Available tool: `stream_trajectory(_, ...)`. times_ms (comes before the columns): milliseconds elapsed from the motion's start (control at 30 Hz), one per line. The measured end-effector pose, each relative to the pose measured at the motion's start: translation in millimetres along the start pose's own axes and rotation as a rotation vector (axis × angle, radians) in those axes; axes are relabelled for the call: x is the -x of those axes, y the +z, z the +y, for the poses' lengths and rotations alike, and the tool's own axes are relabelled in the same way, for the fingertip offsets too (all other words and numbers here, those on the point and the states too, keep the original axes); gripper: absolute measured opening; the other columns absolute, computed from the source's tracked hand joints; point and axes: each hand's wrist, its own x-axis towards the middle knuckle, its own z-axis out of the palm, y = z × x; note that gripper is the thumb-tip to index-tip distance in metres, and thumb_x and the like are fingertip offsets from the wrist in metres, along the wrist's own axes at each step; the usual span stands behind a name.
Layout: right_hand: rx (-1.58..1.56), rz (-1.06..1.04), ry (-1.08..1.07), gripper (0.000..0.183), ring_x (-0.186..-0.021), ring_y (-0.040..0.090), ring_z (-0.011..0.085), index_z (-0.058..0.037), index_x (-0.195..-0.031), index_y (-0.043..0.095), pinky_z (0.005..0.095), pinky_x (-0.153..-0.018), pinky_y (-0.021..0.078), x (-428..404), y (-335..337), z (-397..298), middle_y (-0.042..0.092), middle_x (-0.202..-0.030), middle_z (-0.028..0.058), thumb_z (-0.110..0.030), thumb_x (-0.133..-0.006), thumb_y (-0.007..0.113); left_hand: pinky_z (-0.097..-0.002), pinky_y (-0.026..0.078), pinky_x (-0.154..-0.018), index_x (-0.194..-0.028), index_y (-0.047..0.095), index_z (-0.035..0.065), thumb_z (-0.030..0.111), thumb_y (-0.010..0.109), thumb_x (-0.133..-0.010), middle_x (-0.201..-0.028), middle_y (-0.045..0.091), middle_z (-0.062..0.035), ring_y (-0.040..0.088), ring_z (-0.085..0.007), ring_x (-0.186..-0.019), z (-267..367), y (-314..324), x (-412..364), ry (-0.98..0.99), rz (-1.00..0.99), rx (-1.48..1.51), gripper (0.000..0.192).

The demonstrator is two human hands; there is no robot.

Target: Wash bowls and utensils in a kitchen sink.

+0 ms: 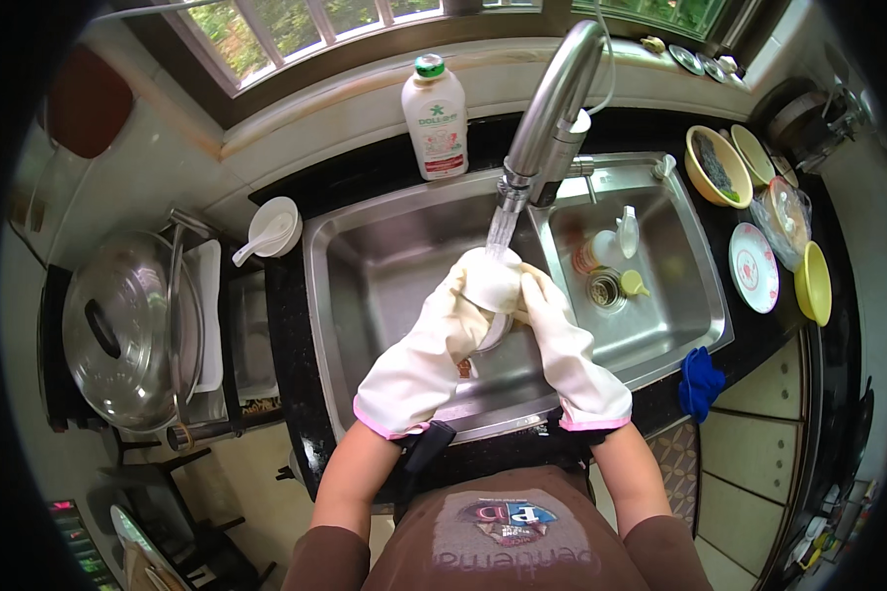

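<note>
White rubber gloves with pink cuffs cover both hands. Between them, over the left basin of the stainless steel sink (369,295), is a white bowl (492,284). My left hand (451,318) grips its left side and my right hand (547,303) grips its right side. Water runs from the metal faucet (554,103) onto the bowl. Another white dish (497,332) shows partly below it, mostly hidden by the gloves; whether a hand touches it, I cannot tell.
A white bottle (436,122) stands behind the sink. White bowls with a spoon (273,229) sit at left, near a large lidded pan (129,332). The right basin holds a spray bottle (599,251). Bowls, a plate (754,267) and a blue cloth (701,384) lie at right.
</note>
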Motion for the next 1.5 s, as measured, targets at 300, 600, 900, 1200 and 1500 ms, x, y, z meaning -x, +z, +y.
stream_trajectory(300,-0.271,0.02,0.391,0.052,-0.106,0.06,0.0279,-0.0055,-0.133,0.046,0.0426,-0.096,0.0488,20,12,-10,0.056,-0.123,0.0186,-0.046,-0.101,0.042,-0.0327,0.048,-0.092,-0.119,0.06,0.0018,0.019,0.067,-0.088,-0.112,0.064,-0.0066,0.062,-0.0185,-0.103,1,-41,7,0.098,-0.045,-0.601,0.037)
stream_trajectory(600,-0.253,0.003,0.329,0.055,-0.102,0.063,0.0255,-0.0101,-0.14,0.043,0.0415,-0.091,0.0503,19,8,-7,0.06,-0.12,0.0131,-0.048,-0.1,0.045,-0.0386,0.043,-0.106,-0.137,0.047,0.0125,0.031,0.049,-0.1,-0.135,0.055,-0.0086,0.054,-0.0241,-0.123,13,-16,9,-0.069,0.085,0.017,0.041)
stream_trajectory(900,-0.273,-0.032,0.318,0.055,-0.103,0.062,0.0227,-0.0123,-0.142,0.042,0.0385,-0.093,0.0493,29,8,-21,0.059,-0.122,0.0142,-0.048,-0.1,0.043,-0.0485,0.043,-0.106,-0.14,0.042,0.0086,0.032,0.034,-0.104,-0.138,0.051,-0.0144,0.051,-0.0321,-0.125,6,-21,13,-0.095,0.126,-0.088,0.044)
stream_trajectory(1200,-0.234,0.052,0.314,0.058,-0.103,0.063,0.0269,-0.0062,-0.141,0.043,0.0375,-0.088,0.053,28,-3,-7,0.057,-0.126,0.0202,-0.045,-0.099,0.049,-0.0422,0.04,-0.106,-0.133,0.048,0.0048,0.025,0.056,-0.096,-0.13,0.056,-0.0132,0.054,-0.027,-0.12,15,-28,5,0.012,-0.077,-0.066,0.043)
stream_trajectory(1500,-0.218,0.093,0.298,0.062,-0.107,0.062,0.0306,-0.0042,-0.144,0.036,0.0417,-0.091,0.0515,29,-6,-11,0.056,-0.127,0.0217,-0.046,-0.099,0.047,-0.0279,0.05,-0.078,-0.109,0.066,0.0025,0.009,0.052,-0.088,-0.087,0.068,-0.0058,0.062,-0.0163,-0.078,1,-9,13,0.358,-0.111,-1.529,0.026)
